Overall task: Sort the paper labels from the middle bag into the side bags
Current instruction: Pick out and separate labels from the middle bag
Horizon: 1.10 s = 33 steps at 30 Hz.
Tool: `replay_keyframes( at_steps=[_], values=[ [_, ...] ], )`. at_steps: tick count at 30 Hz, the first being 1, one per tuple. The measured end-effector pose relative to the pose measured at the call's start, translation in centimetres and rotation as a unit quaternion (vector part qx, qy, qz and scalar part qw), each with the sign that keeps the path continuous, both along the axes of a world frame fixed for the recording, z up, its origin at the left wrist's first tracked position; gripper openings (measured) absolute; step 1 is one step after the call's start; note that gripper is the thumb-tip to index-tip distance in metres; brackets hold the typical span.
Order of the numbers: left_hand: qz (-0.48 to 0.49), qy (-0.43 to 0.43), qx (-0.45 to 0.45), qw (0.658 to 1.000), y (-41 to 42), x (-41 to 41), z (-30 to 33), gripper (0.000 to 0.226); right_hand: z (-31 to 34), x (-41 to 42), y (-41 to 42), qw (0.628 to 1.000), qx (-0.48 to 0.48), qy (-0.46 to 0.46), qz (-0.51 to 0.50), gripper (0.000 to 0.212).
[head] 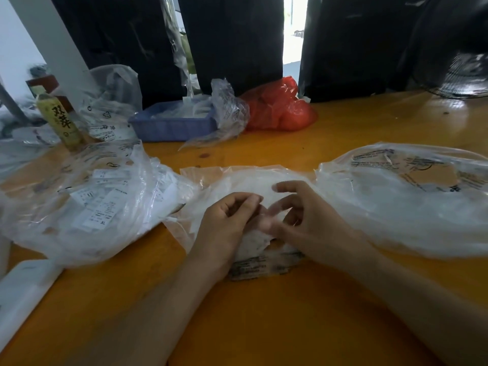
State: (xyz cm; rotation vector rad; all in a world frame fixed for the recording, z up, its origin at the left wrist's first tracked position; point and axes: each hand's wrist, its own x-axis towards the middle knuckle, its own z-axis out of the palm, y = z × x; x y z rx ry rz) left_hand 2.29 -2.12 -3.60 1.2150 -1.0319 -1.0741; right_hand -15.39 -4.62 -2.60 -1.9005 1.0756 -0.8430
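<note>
The middle bag (237,178) of clear plastic lies on the orange table (264,313) right in front of me. My left hand (224,225) rests on it with fingers curled, gripping a stack of white paper labels (254,243). My right hand (301,217) meets it from the right; its fingertips are blurred over the stack, so its grip is unclear. The left side bag (87,207) holds several printed labels. The right side bag (412,207) holds whitish contents seen only as a blur.
At the back stand a blue tray (171,128) of plastic sleeves, a red bag (277,109) and a yellow bottle (59,120). A white flat object (23,291) lies at the front left edge. A black fan (464,77) sits at the far right.
</note>
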Motion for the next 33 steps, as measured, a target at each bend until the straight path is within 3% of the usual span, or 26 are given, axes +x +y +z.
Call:
replay_keyframes(
  at_steps=[3,7,9,12,13,15,17,18,21,24,25,27,29,31,33],
  values=[
    [0.004,0.005,0.006,1.0,0.0,0.0,-0.2,0.014,-0.4,0.3,0.2,0.997,-0.036,0.064,0.019,0.072],
    [0.011,0.011,-0.002,1.0,-0.1,-0.1,-0.3,0.015,0.1,0.1,0.3,0.999,-0.046,0.004,-0.011,0.051],
    [0.009,0.072,0.001,0.997,-0.1,0.1,-0.2,0.015,1.0,-0.6,0.1,0.99,-0.121,-0.002,-0.079,0.038],
    [-0.008,0.14,0.006,0.99,-0.1,0.4,-0.1,0.014,3.1,-3.6,-1.5,0.897,-0.349,0.156,-0.222,0.023],
    [-0.012,0.138,0.006,0.99,0.0,0.4,0.0,0.013,3.8,-5.0,-2.3,0.869,-0.35,0.229,-0.264,0.021],
    [-0.016,0.129,0.005,0.992,0.1,0.3,-0.1,0.01,4.6,-7.4,-3.7,0.843,-0.243,0.355,-0.323,0.015],
    [-0.012,0.129,0.002,0.992,0.1,0.3,-0.1,0.008,4.5,-8.7,-4.0,0.816,-0.136,0.452,-0.334,0.004],
    [-0.008,0.133,0.0,0.991,0.0,0.4,-0.1,0.007,4.3,-8.9,-4.0,0.804,-0.125,0.483,-0.324,0.011],
    [0.001,0.142,-0.007,0.99,0.0,0.4,-0.1,0.006,4.1,-9.3,-4.5,0.792,-0.155,0.499,-0.316,0.022],
    [-0.003,0.139,-0.004,0.99,0.1,0.4,0.1,0.011,4.3,-8.2,-4.5,0.755,-0.237,0.53,-0.303,0.019],
    [-0.006,0.138,0.0,0.99,0.1,0.5,0.2,0.014,4.1,-7.5,-4.4,0.766,-0.288,0.495,-0.291,0.019],
    [-0.013,0.138,0.005,0.99,0.2,0.5,0.4,0.022,3.5,-5.7,-3.0,0.839,-0.359,0.332,-0.237,0.028],
    [-0.013,0.137,0.005,0.99,0.2,0.4,0.7,0.026,2.5,-3.4,-1.5,0.91,-0.333,0.236,-0.075,0.032],
    [-0.005,0.132,0.001,0.991,0.3,0.2,0.7,0.026,1.1,-1.7,-1.0,0.917,-0.291,0.27,0.045,0.032],
    [0.002,0.138,-0.002,0.99,0.3,0.2,0.6,0.023,0.0,-0.8,-1.5,0.901,-0.301,0.31,0.025,0.032]
  ],
)
